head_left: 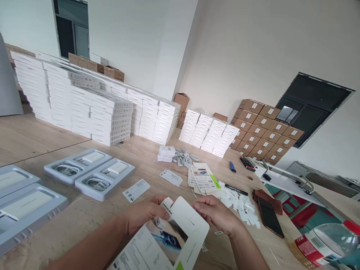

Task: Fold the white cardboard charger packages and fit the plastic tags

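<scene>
My left hand (146, 214) grips the upper left of a printed card (194, 221) with its thumb on the front. The card shows a picture of a device, has a green corner and tilts over the table's near edge. My right hand (215, 212) is at the card's upper right edge, fingers pinched together; what they hold there is too small to make out. Just beyond lie a stack of similar printed cards (204, 178), small white label cards (171, 177) and a longer label card (136, 190).
Grey trays (105, 178) with cables and chargers stand at left. White boxes (98, 112) are stacked behind. Coiled cables (184, 157), paper scraps (242, 206), a black pen (236, 189), a phone (270, 216) and a bottle (323, 243) lie centre to right.
</scene>
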Tool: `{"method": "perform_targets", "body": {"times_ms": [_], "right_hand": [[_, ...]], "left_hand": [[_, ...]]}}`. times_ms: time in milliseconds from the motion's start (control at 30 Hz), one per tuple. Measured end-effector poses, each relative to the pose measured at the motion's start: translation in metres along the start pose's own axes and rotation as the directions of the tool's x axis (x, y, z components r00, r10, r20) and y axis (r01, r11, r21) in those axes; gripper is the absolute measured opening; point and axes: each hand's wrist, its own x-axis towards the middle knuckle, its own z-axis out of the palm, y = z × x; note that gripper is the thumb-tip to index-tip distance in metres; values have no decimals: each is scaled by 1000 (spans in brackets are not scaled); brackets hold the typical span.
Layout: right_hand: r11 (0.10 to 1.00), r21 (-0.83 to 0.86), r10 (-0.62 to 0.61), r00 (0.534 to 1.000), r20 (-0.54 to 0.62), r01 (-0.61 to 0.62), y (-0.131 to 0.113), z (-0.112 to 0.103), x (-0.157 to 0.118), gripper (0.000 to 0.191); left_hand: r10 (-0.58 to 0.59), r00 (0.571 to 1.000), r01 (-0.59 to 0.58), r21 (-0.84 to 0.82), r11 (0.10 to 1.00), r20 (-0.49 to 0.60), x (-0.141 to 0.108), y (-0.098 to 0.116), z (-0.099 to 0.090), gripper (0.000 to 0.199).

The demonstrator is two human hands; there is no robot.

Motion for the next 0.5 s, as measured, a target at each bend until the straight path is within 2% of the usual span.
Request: {"method": "perform_targets", "body": {"times_ms": [67, 167, 300, 400, 500], "right_hand": [[995, 39, 91, 995, 44, -93, 6, -2, 2, 49], [978, 24, 201, 972, 118, -206, 12, 2, 6, 44], [981, 40, 179, 971, 160, -187, 14, 4, 8, 36], [978, 74, 184, 975, 124, -194, 14, 1, 8, 38], [955, 127, 260, 963, 70, -267, 16, -2, 8, 46]], "left_hand": [[9, 1000, -9, -7, 1000, 21, -1, 1, 1, 30], [11, 1000, -11, 4, 1000, 17, -1, 1, 2, 30], [7, 1000, -6, 29, 1000, -31, -1, 0, 3, 33], [0, 1000, 0, -1, 1000, -24, 0, 0, 3, 31], [6, 1000, -5, -21, 1000, 9, 0, 1, 3, 29]]}}
